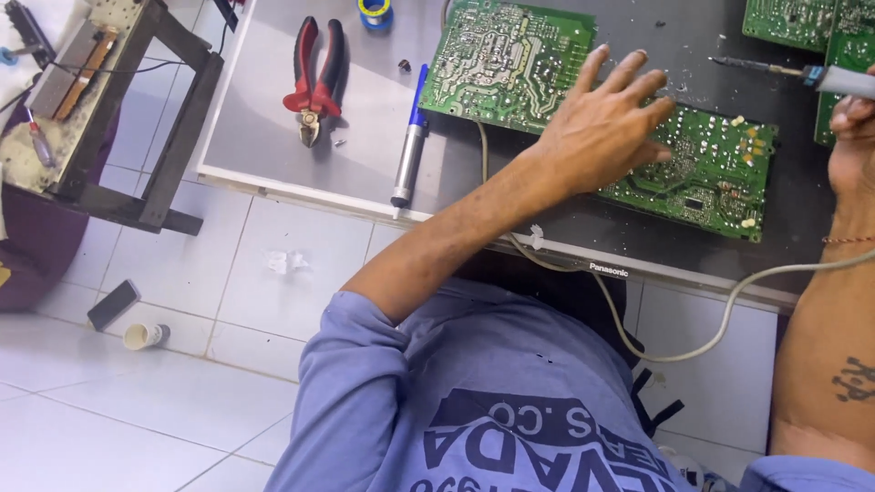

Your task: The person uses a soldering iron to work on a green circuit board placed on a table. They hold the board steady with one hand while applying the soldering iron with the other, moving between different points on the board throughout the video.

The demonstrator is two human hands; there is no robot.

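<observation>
pressing flat, the left hand lies open on a green board, gripping nothing. right hand is closed round a soldering iron beside it.

Green circuit board, red-handled pliers (black grips), blue shirt.

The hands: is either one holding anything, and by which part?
The right hand grips a soldering iron by its handle. The left hand rests flat on a green circuit board, gripping nothing.
</observation>
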